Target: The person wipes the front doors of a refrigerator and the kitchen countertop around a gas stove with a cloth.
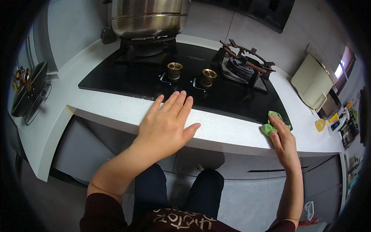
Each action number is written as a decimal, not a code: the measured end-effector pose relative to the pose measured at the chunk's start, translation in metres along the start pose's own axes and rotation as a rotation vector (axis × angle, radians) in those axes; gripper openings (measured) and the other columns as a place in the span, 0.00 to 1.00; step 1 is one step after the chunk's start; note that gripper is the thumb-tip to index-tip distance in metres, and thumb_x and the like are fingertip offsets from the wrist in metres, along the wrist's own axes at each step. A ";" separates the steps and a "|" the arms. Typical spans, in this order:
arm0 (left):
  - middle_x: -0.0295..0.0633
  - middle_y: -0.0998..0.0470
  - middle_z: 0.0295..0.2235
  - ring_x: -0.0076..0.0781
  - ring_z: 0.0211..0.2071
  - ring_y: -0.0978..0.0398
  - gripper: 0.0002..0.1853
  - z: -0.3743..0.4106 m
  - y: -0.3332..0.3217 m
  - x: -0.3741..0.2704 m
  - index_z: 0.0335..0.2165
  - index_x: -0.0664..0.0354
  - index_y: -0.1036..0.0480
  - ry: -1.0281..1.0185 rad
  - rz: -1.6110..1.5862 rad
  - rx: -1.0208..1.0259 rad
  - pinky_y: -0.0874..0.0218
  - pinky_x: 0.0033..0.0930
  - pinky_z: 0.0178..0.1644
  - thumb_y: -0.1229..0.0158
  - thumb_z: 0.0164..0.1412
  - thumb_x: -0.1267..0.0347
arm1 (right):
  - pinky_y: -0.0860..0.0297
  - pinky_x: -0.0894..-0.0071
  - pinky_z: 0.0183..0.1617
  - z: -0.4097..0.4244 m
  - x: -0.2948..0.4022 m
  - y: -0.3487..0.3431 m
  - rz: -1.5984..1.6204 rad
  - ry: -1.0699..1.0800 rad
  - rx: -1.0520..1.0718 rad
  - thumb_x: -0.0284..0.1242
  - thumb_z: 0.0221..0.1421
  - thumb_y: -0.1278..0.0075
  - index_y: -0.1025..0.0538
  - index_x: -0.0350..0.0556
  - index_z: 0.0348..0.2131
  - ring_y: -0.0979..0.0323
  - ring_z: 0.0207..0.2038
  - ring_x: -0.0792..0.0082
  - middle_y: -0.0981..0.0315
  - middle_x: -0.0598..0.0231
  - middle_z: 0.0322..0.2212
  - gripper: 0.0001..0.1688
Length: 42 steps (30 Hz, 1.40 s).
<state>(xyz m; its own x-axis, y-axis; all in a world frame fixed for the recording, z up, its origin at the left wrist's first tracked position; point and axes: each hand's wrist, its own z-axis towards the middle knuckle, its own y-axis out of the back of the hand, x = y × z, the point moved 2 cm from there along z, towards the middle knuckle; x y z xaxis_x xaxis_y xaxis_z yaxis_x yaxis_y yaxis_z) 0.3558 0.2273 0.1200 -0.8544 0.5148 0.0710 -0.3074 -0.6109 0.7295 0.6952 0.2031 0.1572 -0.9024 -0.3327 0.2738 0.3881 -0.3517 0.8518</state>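
Note:
My left hand lies palm down over the front strip of the white countertop, fingers spread, fingertips over the front edge of the black gas cooktop. It holds nothing. At the cooktop's front right corner, my right hand presses on a crumpled green cloth, its thumb and fingers over it. Two gold-rimmed knobs, the left one and the right one, stand beyond my left hand. A rusty pan support sits over the right burner.
A large steel pot stands on the left burner. A dark pan is at the far left. Towards the right stand a pale green board and a yellow object. A dark range hood hangs above the back.

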 end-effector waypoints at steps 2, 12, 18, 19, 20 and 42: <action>0.54 0.26 0.53 0.46 0.57 0.29 0.30 0.002 -0.001 -0.004 0.52 0.68 0.28 -0.016 0.047 -0.055 0.42 0.51 0.62 0.43 0.61 0.53 | 0.45 0.57 0.69 0.006 0.015 -0.006 -0.044 0.005 0.094 0.33 0.62 0.52 0.31 0.46 0.60 0.38 0.64 0.51 0.36 0.49 0.60 0.28; 0.53 0.28 0.55 0.45 0.59 0.31 0.28 0.000 0.000 -0.001 0.55 0.64 0.30 0.034 -0.032 -0.074 0.43 0.49 0.62 0.45 0.62 0.57 | 0.46 0.54 0.68 0.070 0.111 -0.064 0.016 0.526 0.212 0.39 0.64 0.55 0.37 0.45 0.63 0.43 0.65 0.48 0.40 0.49 0.62 0.33; 0.52 0.28 0.56 0.45 0.59 0.31 0.27 -0.004 0.003 0.001 0.55 0.63 0.30 0.027 -0.052 -0.083 0.42 0.49 0.62 0.45 0.63 0.58 | 0.41 0.54 0.65 0.043 0.100 -0.058 -0.103 0.415 0.075 0.41 0.63 0.53 0.33 0.46 0.61 0.37 0.62 0.49 0.35 0.50 0.59 0.32; 0.51 0.28 0.56 0.45 0.59 0.31 0.27 -0.004 0.003 0.001 0.55 0.63 0.30 0.027 -0.051 -0.081 0.42 0.49 0.62 0.45 0.62 0.58 | 0.40 0.55 0.65 0.036 0.092 -0.054 -0.142 0.381 0.053 0.41 0.63 0.52 0.32 0.46 0.60 0.36 0.61 0.50 0.34 0.51 0.59 0.32; 0.51 0.28 0.56 0.46 0.59 0.31 0.27 -0.005 0.004 0.000 0.55 0.62 0.30 0.028 -0.054 -0.071 0.42 0.49 0.62 0.45 0.62 0.58 | 0.39 0.55 0.64 0.027 0.083 -0.049 -0.179 0.345 0.030 0.41 0.62 0.51 0.31 0.47 0.60 0.35 0.61 0.51 0.33 0.52 0.58 0.31; 0.47 0.19 0.46 0.44 0.50 0.22 0.33 -0.017 -0.005 -0.010 0.48 0.60 0.23 -0.094 0.069 -0.143 0.34 0.49 0.56 0.39 0.56 0.45 | 0.37 0.55 0.37 -0.054 -0.068 -0.025 -0.215 -0.004 -0.926 0.29 0.62 0.59 0.24 0.38 0.28 0.33 0.29 0.50 0.31 0.53 0.23 0.15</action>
<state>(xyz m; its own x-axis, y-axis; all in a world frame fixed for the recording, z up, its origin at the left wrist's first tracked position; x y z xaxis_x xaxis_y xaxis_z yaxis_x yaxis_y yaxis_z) 0.3584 0.2151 0.1046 -0.8345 0.5188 0.1857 -0.3119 -0.7225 0.6171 0.7564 0.1876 0.0931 -0.9718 -0.1771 0.1554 0.2056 -0.9596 0.1920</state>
